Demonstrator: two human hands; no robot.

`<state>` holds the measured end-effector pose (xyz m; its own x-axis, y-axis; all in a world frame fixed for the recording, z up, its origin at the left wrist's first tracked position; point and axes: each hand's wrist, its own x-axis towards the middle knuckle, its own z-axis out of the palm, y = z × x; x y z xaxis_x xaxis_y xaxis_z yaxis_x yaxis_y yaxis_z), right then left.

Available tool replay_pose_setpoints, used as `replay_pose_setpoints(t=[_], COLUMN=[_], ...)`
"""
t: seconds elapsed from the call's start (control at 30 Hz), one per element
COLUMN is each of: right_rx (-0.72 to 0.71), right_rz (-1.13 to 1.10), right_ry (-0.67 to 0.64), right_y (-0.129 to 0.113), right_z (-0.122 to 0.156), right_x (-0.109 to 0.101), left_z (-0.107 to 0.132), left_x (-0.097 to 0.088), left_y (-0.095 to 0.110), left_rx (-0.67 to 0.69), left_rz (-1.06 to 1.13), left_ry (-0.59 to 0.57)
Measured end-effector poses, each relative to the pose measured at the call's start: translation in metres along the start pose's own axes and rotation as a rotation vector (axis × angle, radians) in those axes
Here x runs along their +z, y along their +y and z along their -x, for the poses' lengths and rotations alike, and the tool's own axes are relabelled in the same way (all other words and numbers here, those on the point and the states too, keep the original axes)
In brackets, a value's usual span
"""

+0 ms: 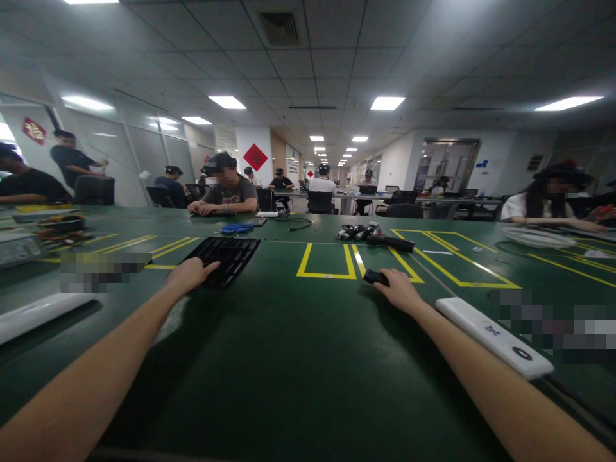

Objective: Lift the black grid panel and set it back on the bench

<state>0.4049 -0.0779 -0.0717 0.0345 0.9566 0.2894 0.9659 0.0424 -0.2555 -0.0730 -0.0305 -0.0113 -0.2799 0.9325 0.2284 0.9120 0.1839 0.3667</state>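
A flat black tray with a grid of ribs or compartments is on the left of the green table. My left hand grips its near left edge, one finger stretched over the top. To the right, my right hand is closed around a small dark block-like object, whose exact kind I cannot make out. It is beside the yellow taped outlines. Beyond that hand lies a black cylindrical handle, close to a bundle of dark and silvery parts.
A long white device lies beside my right forearm; another white bar is at the left. Blue items and a thin black cable are farther back. Co-workers sit across the table and at the right. Coiled white tubing lies right.
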Motion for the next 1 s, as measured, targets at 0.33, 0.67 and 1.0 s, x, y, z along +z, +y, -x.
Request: replay_pose_setpoints(t=[0.33,0.67,1.0], right_rx=[-0.437,-0.591,-0.696], right_rz=[-0.729,-0.701,-0.812], right_ry=[-0.064,-0.042,-0.049], right_y=[-0.08,-0.076,-0.092], right_z=[0.038,0.04,0.043], right_x=[0.008,0.02,0.029], left_z=[0.108,0.128,0.126], left_x=[0.06,0.082,0.086], left_y=[0.136,0.14,0.133], left_rx=[0.496,0.615,0.633], left_rz=[0.631,0.638,0.571], left_ry=[-0.144,-0.297,-0.391])
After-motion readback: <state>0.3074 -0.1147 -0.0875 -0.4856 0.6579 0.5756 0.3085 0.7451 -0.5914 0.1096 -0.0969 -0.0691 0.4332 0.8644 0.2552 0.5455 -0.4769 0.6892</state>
